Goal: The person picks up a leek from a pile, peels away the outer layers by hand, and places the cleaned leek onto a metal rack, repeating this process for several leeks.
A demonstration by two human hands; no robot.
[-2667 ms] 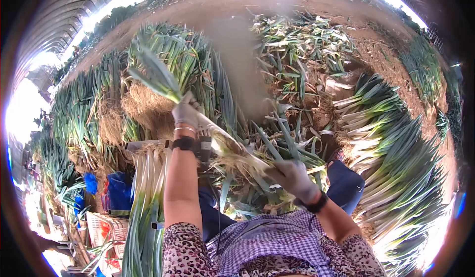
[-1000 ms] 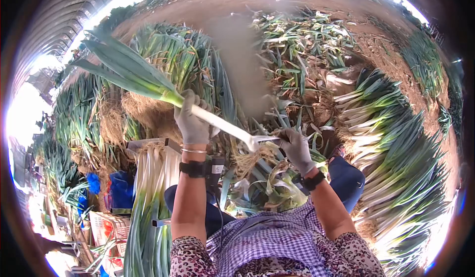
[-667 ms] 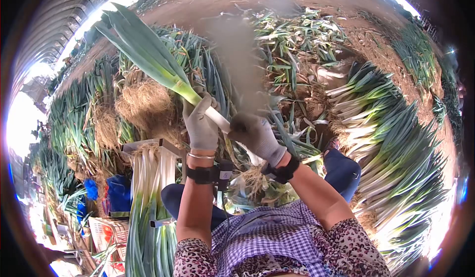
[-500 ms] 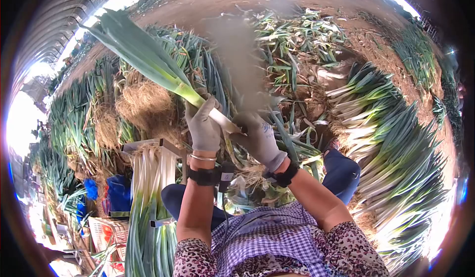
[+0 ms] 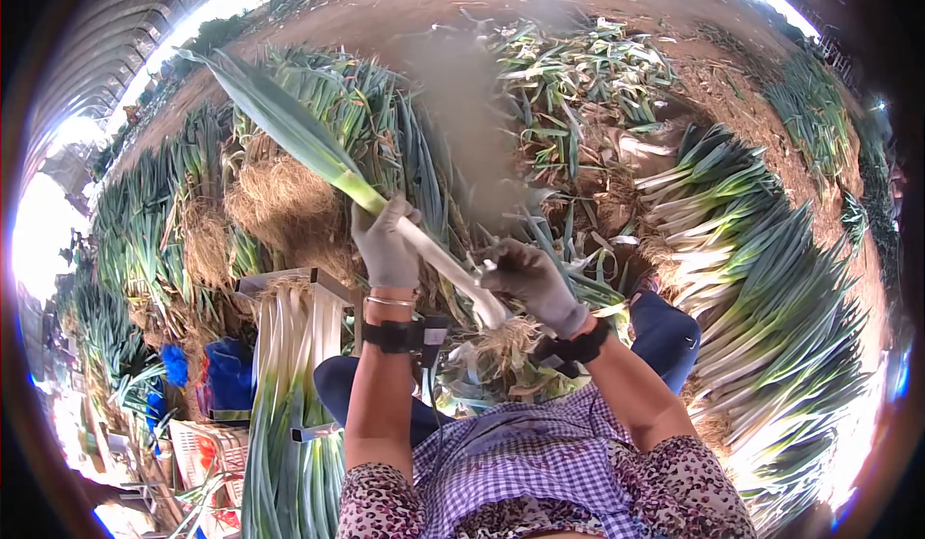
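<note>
My gloved left hand (image 5: 387,240) is wrapped around a leek (image 5: 438,262) at mid-stem. The leek slants across the view: its green leaves point to the upper left, its white base and root tuft to the lower right. Close to that base, but apart from the stem, is my gloved right hand (image 5: 532,284). Its fingers are curled together, with a small pale bit at the tips that is too small to name. Loose leaves and roots (image 5: 506,346) lie under both hands.
A long row of trimmed leeks (image 5: 742,317) lies on the right. Untrimmed leeks with shaggy roots (image 5: 284,202) are heaped on the left. Beside my left arm, a metal rack (image 5: 332,287) holds white-stemmed leeks. Leaf scraps (image 5: 588,77) cover the ground ahead.
The leek has shifted down and to the right, and its white base and roots now show. My right hand has moved off the stem, rightward and down, with its fingers curled.
</note>
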